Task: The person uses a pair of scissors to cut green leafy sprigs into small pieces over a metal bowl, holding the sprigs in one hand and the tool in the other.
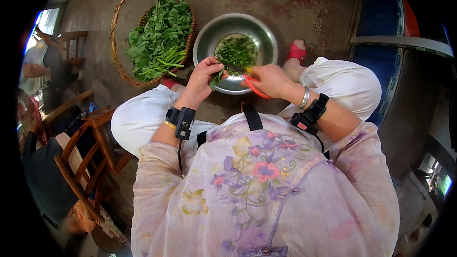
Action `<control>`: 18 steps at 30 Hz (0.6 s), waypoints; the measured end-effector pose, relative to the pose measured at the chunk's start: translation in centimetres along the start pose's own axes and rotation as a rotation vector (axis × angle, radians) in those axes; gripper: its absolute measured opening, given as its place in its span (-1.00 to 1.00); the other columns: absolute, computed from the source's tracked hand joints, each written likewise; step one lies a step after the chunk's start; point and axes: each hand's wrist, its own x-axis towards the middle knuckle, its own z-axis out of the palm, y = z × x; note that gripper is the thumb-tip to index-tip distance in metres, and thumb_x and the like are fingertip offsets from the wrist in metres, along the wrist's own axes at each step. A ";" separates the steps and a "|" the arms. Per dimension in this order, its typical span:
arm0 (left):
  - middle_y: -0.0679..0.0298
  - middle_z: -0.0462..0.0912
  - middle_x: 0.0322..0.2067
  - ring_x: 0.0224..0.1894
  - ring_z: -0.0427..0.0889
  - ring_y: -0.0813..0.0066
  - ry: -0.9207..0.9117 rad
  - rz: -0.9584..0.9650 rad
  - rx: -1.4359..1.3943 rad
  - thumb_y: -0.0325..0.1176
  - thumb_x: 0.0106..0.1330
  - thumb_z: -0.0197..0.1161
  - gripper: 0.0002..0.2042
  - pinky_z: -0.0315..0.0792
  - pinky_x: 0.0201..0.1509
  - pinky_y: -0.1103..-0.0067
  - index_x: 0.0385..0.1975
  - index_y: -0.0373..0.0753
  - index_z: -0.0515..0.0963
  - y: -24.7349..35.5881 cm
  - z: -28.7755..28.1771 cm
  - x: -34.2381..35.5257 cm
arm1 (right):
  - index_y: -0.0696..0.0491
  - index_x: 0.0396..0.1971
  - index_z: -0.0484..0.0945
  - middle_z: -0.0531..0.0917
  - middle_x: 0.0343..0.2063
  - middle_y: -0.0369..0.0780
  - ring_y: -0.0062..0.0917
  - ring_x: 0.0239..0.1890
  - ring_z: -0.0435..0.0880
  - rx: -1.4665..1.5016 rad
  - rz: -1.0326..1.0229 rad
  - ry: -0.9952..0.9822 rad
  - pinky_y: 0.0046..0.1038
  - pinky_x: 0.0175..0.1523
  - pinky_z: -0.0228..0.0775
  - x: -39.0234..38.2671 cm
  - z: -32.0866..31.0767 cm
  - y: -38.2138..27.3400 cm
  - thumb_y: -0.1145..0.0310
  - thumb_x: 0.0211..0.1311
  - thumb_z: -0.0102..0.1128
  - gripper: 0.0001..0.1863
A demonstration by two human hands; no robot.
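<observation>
Over the near rim of a steel basin, my left hand pinches a few leafy green stems. My right hand grips a pair of scissors with red-orange handles. Their dark blades point left toward the stems, close to my left fingers; how far the blades are apart I cannot make out. Chopped greens lie in the bottom of the basin. Left of it stands a wicker basket heaped with whole leafy greens, their stems toward me.
Wooden chairs stand along the left, with other people seated there, partly in shadow. My feet in red slippers flank the basin on the concrete floor. At the right is a blue-panelled piece with a pale frame.
</observation>
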 end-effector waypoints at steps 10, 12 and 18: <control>0.31 0.52 -0.40 -0.44 0.54 0.55 0.143 0.387 0.536 -0.57 0.08 0.30 -0.75 0.50 -0.22 0.59 -0.24 -0.33 0.45 -1.6 0.4 0.4 | 0.15 -0.57 0.53 0.57 -0.59 0.01 -0.08 -0.45 0.58 -0.045 0.048 0.052 -0.18 -0.34 0.37 0.0 0.0 0.2 -0.12 0.09 0.16 -0.46; 0.30 0.54 -0.39 -0.44 0.54 0.57 0.160 0.400 0.556 -0.56 0.09 0.29 -0.76 0.50 -0.27 0.61 -0.24 -0.34 0.45 -1.8 0.5 0.4 | 0.16 -0.57 0.53 0.57 -0.59 0.01 -0.08 -0.45 0.58 -0.045 0.049 0.049 -0.19 -0.34 0.37 0.0 0.0 0.2 -0.12 0.09 0.16 -0.46; 0.26 0.59 -0.39 -0.44 0.55 0.60 0.153 0.282 0.413 -0.54 0.18 0.22 -0.85 0.49 -0.33 0.64 -0.26 -0.34 0.48 -1.2 0.4 0.0 | 0.18 -0.57 0.53 0.57 -0.60 -0.01 -0.10 -0.50 0.57 0.043 0.025 0.011 -0.23 -0.35 0.37 0.6 1.0 1.9 -0.13 0.10 0.16 -0.44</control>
